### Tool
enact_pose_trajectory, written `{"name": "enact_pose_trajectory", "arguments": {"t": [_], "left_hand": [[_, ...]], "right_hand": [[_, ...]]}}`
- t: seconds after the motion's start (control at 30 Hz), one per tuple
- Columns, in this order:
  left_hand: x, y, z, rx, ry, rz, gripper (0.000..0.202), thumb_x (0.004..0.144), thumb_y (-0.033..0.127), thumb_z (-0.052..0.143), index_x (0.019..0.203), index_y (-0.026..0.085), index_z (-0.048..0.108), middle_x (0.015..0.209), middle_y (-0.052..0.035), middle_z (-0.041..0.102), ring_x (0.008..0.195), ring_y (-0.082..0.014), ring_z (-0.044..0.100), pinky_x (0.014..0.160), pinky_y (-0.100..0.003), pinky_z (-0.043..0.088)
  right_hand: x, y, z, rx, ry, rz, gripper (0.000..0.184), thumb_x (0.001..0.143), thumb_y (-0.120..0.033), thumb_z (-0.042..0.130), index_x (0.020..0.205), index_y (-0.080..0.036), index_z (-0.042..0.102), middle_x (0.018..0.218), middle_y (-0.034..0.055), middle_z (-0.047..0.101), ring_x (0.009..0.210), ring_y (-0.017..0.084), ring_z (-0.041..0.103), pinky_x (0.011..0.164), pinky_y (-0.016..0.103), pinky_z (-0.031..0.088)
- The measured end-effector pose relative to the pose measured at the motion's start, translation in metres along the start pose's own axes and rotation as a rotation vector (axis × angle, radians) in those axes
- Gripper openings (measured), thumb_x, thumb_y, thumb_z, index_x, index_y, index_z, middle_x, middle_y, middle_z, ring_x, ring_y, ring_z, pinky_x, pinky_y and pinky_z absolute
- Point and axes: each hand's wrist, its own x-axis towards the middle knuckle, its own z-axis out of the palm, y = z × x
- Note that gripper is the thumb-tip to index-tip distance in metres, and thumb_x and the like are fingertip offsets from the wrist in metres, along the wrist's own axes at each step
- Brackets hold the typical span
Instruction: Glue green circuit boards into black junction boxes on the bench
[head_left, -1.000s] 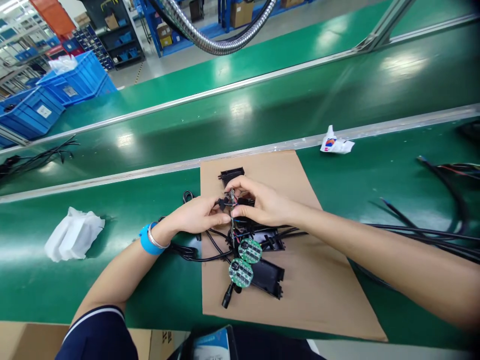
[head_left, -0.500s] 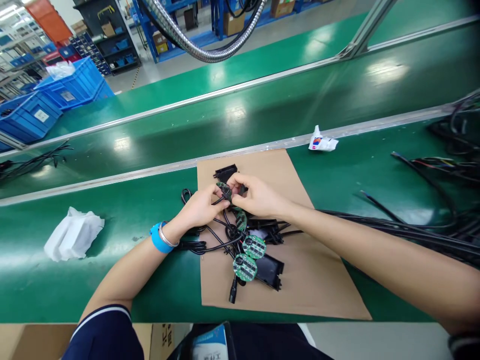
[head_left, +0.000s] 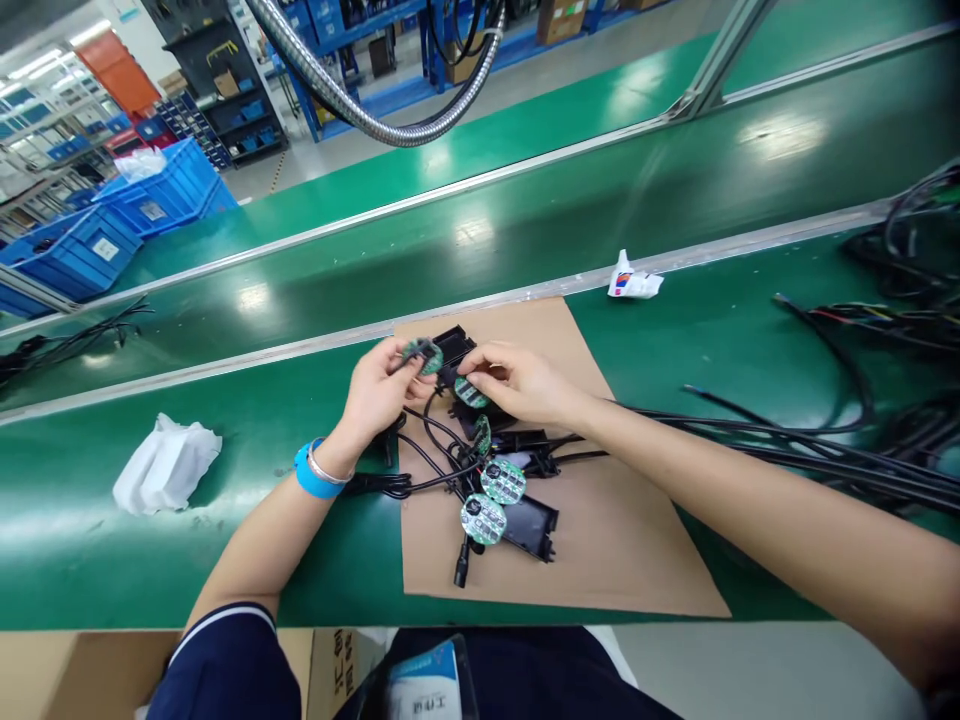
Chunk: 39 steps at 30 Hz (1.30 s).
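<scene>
My left hand (head_left: 384, 388) pinches a round green circuit board (head_left: 424, 355), raised over the far left part of a cardboard sheet (head_left: 600, 540). Just to its right, my right hand (head_left: 517, 380) has thumb and fingers closed on the edge of a second round circuit board (head_left: 471, 392). Behind both hands lies a black plastic housing (head_left: 454, 345). Nearer to me, two more round boards (head_left: 484, 519) rest on a tangle of black cables, beside another black housing (head_left: 532, 528). A black cable connector (head_left: 461, 566) points toward me. One further board (head_left: 482, 435) stands on edge.
A crumpled white wrapper (head_left: 169, 465) lies on the green bench at left. A small white bottle (head_left: 634, 278) lies beyond the cardboard. Black cables (head_left: 780, 455) stretch across the right side. Blue bins (head_left: 165, 190) stand far left, and a metal conduit (head_left: 390, 130) hangs overhead.
My hands have moved apart. The left has gone up and left with one board; a second board now shows at my right fingertips. The whole view has shifted slightly.
</scene>
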Motion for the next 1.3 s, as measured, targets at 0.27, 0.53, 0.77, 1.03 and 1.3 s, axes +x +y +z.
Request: {"name": "enact_pose_trajectory", "arguments": {"t": [0.27,0.53,0.77,1.03,1.3], "left_hand": [[-0.005,0.045,-0.019,-0.093,0.233,0.185,0.026,0.086,0.04,0.066,0.081,0.02,0.051,0.061,0.0036,0.062,0.032,-0.0019,0.03,0.033,-0.018,0.021],[-0.001,0.095,-0.054,0.334,-0.181,0.086,0.031,0.087,0.048,0.064,0.097,0.019,0.057,0.079,-0.0021,0.07,0.037,-0.0031,0.035,0.037,-0.02,0.026],[0.022,0.085,-0.117,0.672,-0.507,-0.043,0.033,0.074,0.042,0.075,0.098,0.019,0.07,0.082,-0.0038,0.068,0.063,-0.0127,0.058,0.054,-0.02,0.045],[0.073,-0.01,-0.032,0.745,-0.322,0.058,0.028,0.087,0.039,0.064,0.068,0.019,0.061,0.058,-0.0025,0.059,0.053,-0.0187,0.059,0.055,-0.027,0.047],[0.055,-0.025,-0.004,0.941,-0.146,0.2,0.029,0.086,0.025,0.059,0.11,0.008,0.06,0.118,-0.0217,0.06,0.118,-0.0363,0.054,0.105,-0.051,0.039]], "right_hand": [[0.001,-0.015,-0.022,0.055,-0.223,-0.005,0.016,0.083,-0.033,0.06,0.088,-0.021,0.068,0.087,0.0052,0.07,0.081,0.018,0.063,0.076,0.034,0.05],[0.017,-0.031,-0.056,0.221,-0.172,0.228,0.04,0.08,-0.058,0.065,0.079,-0.018,0.061,0.084,0.0056,0.068,0.076,0.017,0.061,0.071,0.032,0.048],[-0.002,-0.049,-0.107,-0.071,-0.018,0.244,0.033,0.083,-0.053,0.067,0.083,-0.021,0.055,0.066,0.0012,0.058,0.058,0.015,0.056,0.056,0.029,0.044],[0.056,0.018,-0.076,-0.522,-0.099,0.595,0.007,0.085,-0.025,0.059,0.082,-0.019,0.057,0.079,0.0066,0.067,0.067,0.02,0.065,0.068,0.032,0.049],[0.045,0.037,-0.071,-0.432,-0.171,0.708,0.024,0.09,-0.035,0.056,0.071,-0.019,0.054,0.069,0.0053,0.065,0.065,0.018,0.062,0.065,0.029,0.048]]}}
